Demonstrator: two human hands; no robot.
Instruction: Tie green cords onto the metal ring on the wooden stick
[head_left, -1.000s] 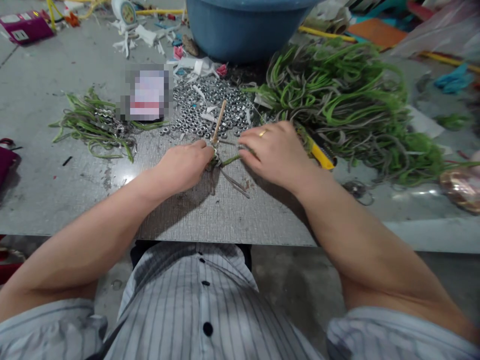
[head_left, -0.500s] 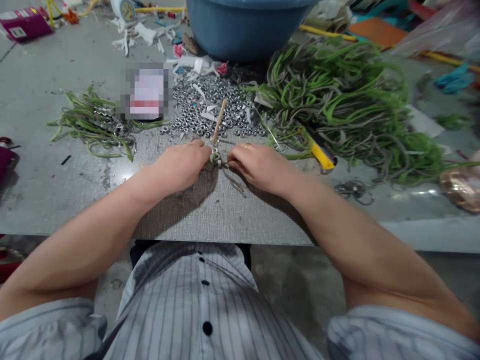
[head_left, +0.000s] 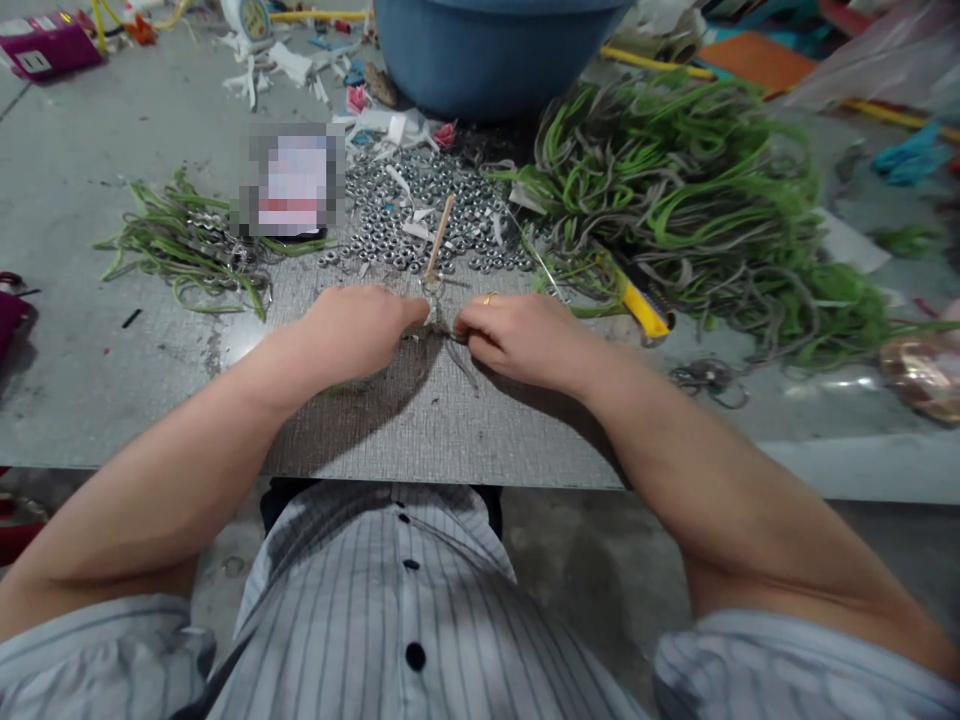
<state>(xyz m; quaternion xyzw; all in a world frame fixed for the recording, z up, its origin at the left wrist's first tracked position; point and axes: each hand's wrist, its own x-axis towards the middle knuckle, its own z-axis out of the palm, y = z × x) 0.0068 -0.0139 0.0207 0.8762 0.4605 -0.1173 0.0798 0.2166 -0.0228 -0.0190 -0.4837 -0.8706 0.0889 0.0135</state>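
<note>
My left hand (head_left: 360,325) and my right hand (head_left: 521,335) meet over the textured grey mat (head_left: 420,430), both with fingers pinched closed. Between the fingertips sits a small bundle of green and grey strips (head_left: 442,325) with metal nuts on it, at the foot of a thin wooden stick (head_left: 439,235) that stands tilted. A ring shows on my right hand. Just behind the stick lies a spread of several small metal nuts (head_left: 420,215).
A large heap of green and grey strips (head_left: 690,200) lies at the right, a smaller bunch (head_left: 187,255) at the left. A yellow utility knife (head_left: 641,305) rests beside my right hand. A blue basin (head_left: 487,50) stands behind the nuts. Scraps litter the far table.
My right hand drew left from the green heap to meet the left hand at the stick's base. Both hands then shifted slightly toward me.
</note>
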